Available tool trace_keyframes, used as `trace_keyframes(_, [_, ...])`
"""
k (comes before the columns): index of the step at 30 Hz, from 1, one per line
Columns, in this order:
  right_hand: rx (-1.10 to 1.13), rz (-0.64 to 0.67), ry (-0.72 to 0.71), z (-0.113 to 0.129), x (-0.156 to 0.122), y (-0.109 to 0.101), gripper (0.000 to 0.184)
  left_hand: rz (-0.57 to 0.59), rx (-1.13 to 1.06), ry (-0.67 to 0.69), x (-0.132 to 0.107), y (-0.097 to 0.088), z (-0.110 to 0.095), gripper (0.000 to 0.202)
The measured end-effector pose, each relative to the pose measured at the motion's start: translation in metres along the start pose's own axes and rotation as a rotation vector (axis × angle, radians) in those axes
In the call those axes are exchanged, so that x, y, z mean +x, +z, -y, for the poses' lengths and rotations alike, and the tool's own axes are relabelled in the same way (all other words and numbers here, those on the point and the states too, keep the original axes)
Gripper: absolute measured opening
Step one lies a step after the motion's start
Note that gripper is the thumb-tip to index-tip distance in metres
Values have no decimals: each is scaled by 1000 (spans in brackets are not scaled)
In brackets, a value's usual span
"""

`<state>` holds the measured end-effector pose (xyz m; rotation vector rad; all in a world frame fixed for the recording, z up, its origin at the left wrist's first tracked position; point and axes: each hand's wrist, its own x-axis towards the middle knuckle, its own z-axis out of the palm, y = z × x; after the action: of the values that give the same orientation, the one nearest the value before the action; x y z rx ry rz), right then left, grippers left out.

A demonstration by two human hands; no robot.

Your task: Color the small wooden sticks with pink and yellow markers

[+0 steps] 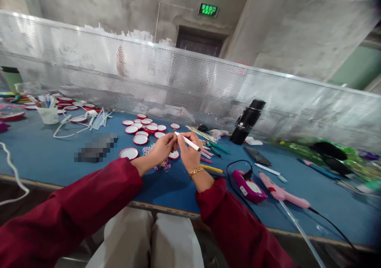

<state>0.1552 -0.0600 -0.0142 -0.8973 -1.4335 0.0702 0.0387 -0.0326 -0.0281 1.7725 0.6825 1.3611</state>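
1. Lids (151, 128) lie spread loose just beyond the left hand (162, 147); nudge none.
2. Left hand's fingertips are together, pinching what looks like a small piece (174, 130), too tiny to name: keep that still.
3. Pen (189, 142) slants above the surface (175, 190), tip right by those fingertips; light, short touches suit it.
4. Right hand (188, 154), clamped on the pen: brace it against the left.

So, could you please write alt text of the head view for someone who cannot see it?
A person's right grip holds a white pen close to the left grip; whether that one holds anything is unclear. On the blue table are many red-rimmed white discs, a pink glue gun and a black bottle.
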Motion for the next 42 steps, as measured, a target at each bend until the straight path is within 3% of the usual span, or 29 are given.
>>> trace_keyframes(42, [-11,-29,9,1,1,-2,14,6,-81,-26,3,-1,6,28])
